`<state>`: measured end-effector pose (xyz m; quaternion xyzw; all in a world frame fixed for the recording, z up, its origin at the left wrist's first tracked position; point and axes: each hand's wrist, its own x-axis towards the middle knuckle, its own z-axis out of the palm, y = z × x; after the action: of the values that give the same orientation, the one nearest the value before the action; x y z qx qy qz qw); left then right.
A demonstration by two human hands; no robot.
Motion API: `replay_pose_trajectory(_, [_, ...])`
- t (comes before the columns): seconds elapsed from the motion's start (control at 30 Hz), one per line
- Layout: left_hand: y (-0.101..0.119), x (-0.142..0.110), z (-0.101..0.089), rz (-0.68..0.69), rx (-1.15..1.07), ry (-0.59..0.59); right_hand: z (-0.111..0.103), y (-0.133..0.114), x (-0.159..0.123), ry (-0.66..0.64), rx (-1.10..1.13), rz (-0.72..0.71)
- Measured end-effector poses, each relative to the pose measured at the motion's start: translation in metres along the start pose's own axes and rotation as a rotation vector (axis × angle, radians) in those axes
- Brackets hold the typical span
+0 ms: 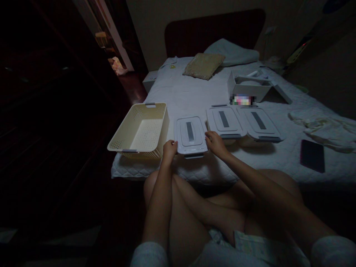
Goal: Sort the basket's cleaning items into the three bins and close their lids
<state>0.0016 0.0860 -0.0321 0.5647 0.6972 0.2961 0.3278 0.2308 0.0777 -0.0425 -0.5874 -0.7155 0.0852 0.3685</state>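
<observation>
A white lid with a grey centre strip (pixel 190 134) lies near the front edge of the bed. My left hand (pixel 169 148) grips its left front corner, fingers curled round the rim. My right hand (pixel 215 142) grips its right edge in the same way. Two more matching lids (pixel 226 121) (pixel 261 124) lie side by side just to the right. An open cream perforated basket (pixel 141 129) stands to the left of the held lid, tilted at the bed's corner.
The bed's white quilted cover (pixel 189 92) carries a tan cushion (pixel 203 65), a pale pillow (pixel 233 52), an open white box (pixel 250 86), crumpled cloth (pixel 325 126) and a dark phone (pixel 312 155). My bare knees are below the bed edge. The left side is dark.
</observation>
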Motion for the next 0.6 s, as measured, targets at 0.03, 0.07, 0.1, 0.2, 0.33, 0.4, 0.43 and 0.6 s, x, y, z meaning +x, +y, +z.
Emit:
replay_pose_trajectory(0.03, [0.001,0.0,0.0,-0.019,-0.024,-0.013,0.001,0.0,-0.001,-0.002,-0.017,-0.006])
replay_pose_trajectory(0.07, [0.003,-0.001,-0.001,-0.041,-0.046,-0.026,0.002,-0.001,-0.002,-0.008,-0.038,-0.008])
replay_pose_trajectory(0.1, [0.004,-0.002,-0.001,-0.063,-0.063,-0.04,0.002,-0.001,-0.003,-0.019,-0.066,-0.009])
replay_pose_trajectory(0.2, [0.009,-0.004,-0.003,-0.116,-0.09,-0.08,0.002,-0.004,-0.008,-0.07,-0.183,-0.004])
replay_pose_trajectory(0.33, [0.011,-0.008,-0.002,-0.106,-0.079,-0.097,-0.008,-0.01,-0.013,-0.136,-0.324,-0.028])
replay_pose_trajectory(0.4, [0.009,-0.01,-0.001,-0.06,-0.014,-0.069,-0.015,-0.015,-0.014,-0.175,-0.395,-0.088])
replay_pose_trajectory(0.43, [0.009,-0.011,0.0,-0.025,0.042,-0.04,-0.018,-0.017,-0.014,-0.188,-0.429,-0.133])
replay_pose_trajectory(0.6, [0.013,-0.025,-0.001,0.306,0.43,0.23,-0.022,-0.026,-0.02,-0.279,-0.405,-0.466])
